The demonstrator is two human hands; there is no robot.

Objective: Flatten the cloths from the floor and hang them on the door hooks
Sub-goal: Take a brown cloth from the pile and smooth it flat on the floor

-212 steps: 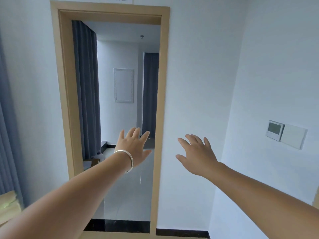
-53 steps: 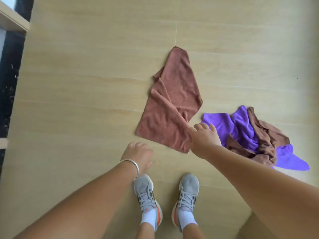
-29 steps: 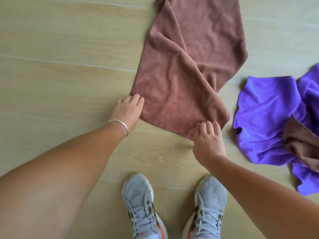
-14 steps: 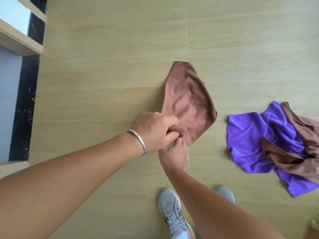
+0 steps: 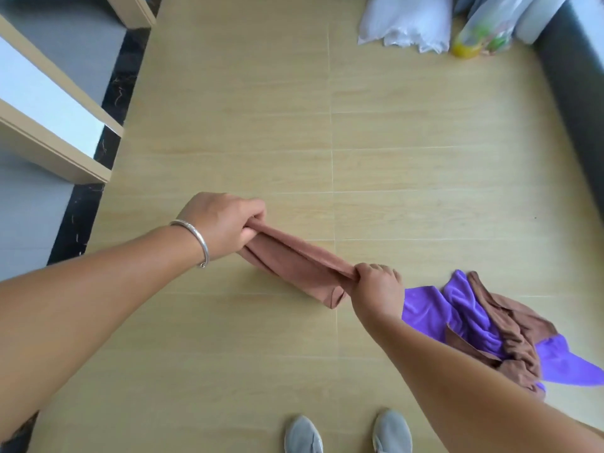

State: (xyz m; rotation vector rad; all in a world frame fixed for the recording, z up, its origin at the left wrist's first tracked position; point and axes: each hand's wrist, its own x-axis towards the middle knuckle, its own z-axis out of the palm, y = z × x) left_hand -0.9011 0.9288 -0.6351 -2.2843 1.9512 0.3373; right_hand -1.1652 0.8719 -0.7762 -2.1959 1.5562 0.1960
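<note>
— What are the fingers doing?

— The left hand (image 5: 222, 223) has its fingers (image 5: 253, 209) curled tight round one end of a brown cloth (image 5: 294, 269). The right hand (image 5: 379, 287) grips the other end the same way, its fingers (image 5: 376, 269) folded over the bunched fabric.

— And the cloth between them?

— Pulled into a taut band from the left hand, higher in the view, down to the right hand, with a folded flap hanging below the band near the right hand. It looks lifted off the floor (image 5: 425, 158), though I cannot tell whether that lowest corner touches the boards.

— Anything on the wrists?

— A silver bangle (image 5: 196, 238) on the left one.

— What else lies about?

— Just beyond the right forearm, a heap on the floor: a purple cloth (image 5: 431, 315) tangled with a second brown cloth (image 5: 510, 331), crumpled together. A pair of grey shoes (image 5: 348, 434) shows at the bottom edge. Far off, at the top, white plastic bags (image 5: 408, 22) sit beside a clear bag with yellow and green contents (image 5: 477, 37), next to dark grey furniture (image 5: 578, 99) along the right side. On the left there is a wooden door frame (image 5: 55, 142) and a black marble threshold (image 5: 98, 165).
</note>
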